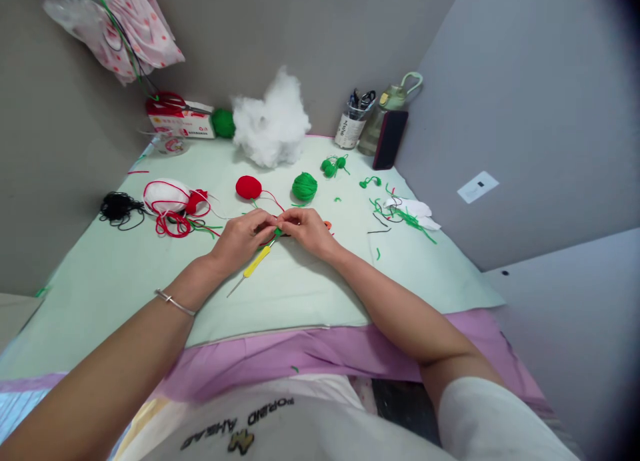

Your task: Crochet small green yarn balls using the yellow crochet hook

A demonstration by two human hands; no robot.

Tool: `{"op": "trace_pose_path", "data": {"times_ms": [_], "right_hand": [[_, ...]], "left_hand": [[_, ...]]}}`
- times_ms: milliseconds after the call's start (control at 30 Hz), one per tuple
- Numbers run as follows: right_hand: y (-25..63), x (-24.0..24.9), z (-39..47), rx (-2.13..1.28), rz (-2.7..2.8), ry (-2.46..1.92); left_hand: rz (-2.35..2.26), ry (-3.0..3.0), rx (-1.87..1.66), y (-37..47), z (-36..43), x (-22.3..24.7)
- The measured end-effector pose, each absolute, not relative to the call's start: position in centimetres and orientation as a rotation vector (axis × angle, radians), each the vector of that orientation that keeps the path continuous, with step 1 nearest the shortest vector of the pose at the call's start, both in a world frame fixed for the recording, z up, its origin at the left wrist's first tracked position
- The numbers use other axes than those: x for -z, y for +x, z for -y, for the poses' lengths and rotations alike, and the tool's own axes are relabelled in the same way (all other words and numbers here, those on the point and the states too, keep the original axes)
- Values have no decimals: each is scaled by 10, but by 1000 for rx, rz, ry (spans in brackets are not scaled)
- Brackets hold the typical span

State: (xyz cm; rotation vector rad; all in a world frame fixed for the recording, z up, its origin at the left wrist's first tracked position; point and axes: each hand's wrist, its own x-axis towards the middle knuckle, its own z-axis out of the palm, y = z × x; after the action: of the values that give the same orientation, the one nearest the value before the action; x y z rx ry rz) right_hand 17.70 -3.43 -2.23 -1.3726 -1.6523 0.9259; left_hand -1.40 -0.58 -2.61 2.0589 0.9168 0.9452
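Both hands work together over the pale green table cover, with thumbs and forefingers pinched and nearly meeting. The left hand and the right hand are clamped on a small green yarn piece, which sits at the fingertips near the middle of the work surface. The yellow-handled crochet hook slants below this piece, gripped by neither palm; its upper metal end reaches up to the fingertips (whether it engages a loop cannot be told, as the fingers cover the point). The step in hand is judged to be fine finger adjustment of the piece, not a hook stroke. The next move, as judged, calls for a firm pinch by one hand, so that the other is free to manage a strand or take up the hook. Keep the red strand, which runs from the red yarn ball toward the right hand, clear of the green work. The green yarn ball stands just beyond the right hand, and the white fibre stuffing lies farther back, near the wall.
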Motion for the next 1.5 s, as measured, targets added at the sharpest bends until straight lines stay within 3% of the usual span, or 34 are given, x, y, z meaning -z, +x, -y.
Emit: {"op": "trace_pose_path", "data": {"times_ms": [567, 1000, 1500], "right_hand": [[178, 17, 36, -1163, 1458, -1351], [170, 18, 46, -870, 1584, -1429], [171, 21, 45, -850, 1606, -1481]], "left_hand": [[-1115, 2097, -964, -9, 16, 20], [-1033, 1415, -704, -13, 2, 15], [-1021, 1324, -712, -15, -1, 23]]}}
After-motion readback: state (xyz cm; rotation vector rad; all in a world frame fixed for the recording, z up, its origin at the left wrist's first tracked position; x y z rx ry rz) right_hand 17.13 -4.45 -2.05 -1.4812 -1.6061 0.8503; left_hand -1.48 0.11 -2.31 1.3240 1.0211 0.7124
